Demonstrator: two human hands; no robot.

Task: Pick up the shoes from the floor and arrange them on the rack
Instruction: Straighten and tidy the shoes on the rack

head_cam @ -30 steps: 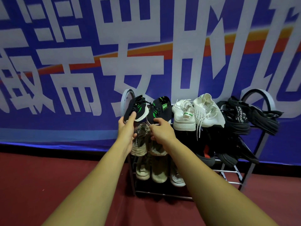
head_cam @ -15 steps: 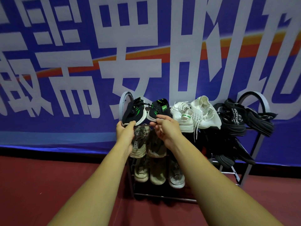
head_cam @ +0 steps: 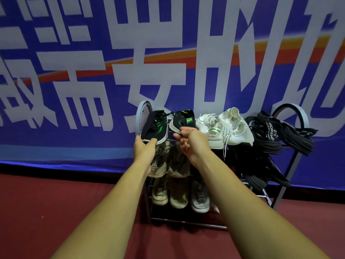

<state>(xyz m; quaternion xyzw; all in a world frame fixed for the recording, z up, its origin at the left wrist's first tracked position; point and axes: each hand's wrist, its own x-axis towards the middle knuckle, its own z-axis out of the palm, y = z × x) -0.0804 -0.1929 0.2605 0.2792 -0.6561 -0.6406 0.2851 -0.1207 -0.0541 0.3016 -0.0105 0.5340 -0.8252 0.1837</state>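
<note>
The far banner (head_cam: 168, 53) carries huge white Chinese characters, cut off by the frame; "而" and "安" read clearly. A black sandal (head_cam: 268, 133) on the rack's right shows white lettering, roughly "HORENG". A beige shoe (head_cam: 158, 165) at left reads "SCR…".

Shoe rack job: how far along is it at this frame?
Nearly finished. The rack already carries white sneakers, dark sandals and beige shoes on lower tiers. In hand: the left hand and right hand are each at a black-and-green sneaker on the top tier. No shoes show on the visible floor.
</note>
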